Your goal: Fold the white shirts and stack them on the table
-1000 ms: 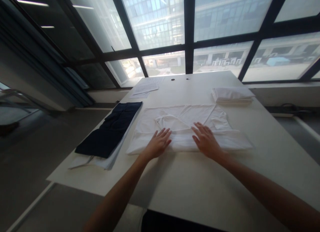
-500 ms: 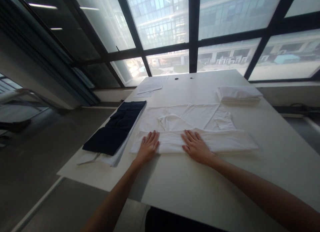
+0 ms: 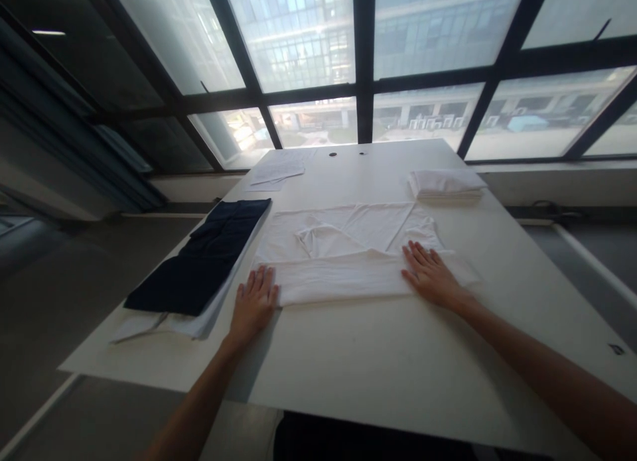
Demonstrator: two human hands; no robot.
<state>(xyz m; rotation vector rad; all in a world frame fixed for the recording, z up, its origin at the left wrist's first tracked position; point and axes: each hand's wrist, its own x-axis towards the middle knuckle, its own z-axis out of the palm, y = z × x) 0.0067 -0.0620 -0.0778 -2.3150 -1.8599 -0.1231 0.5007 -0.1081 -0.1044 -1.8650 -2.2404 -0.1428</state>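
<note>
A white garment, seemingly a T-shirt (image 3: 338, 278), lies spread on the white table with its near edge folded over into a long flat band. My left hand (image 3: 257, 300) rests flat on the left end of that band, fingers stretched out. Toward the band's right end, my right hand (image 3: 428, 272) lies palm down, its fingers spread. Neither hand grips the cloth. Creases and a bunched fold show in the part of the garment beyond the band.
Left of the garment, folded dark navy cloth (image 3: 199, 262) lies on top of white cloth (image 3: 139, 326). A stack of folded white cloth (image 3: 445, 184) sits at the back right of the table (image 3: 358, 361). Paper sheets (image 3: 276, 174) lie at the back left, before tall windows.
My hands have slid apart along the folded band, the left one toward its left end and the right one toward its right end. The view has shifted slightly to the right.
</note>
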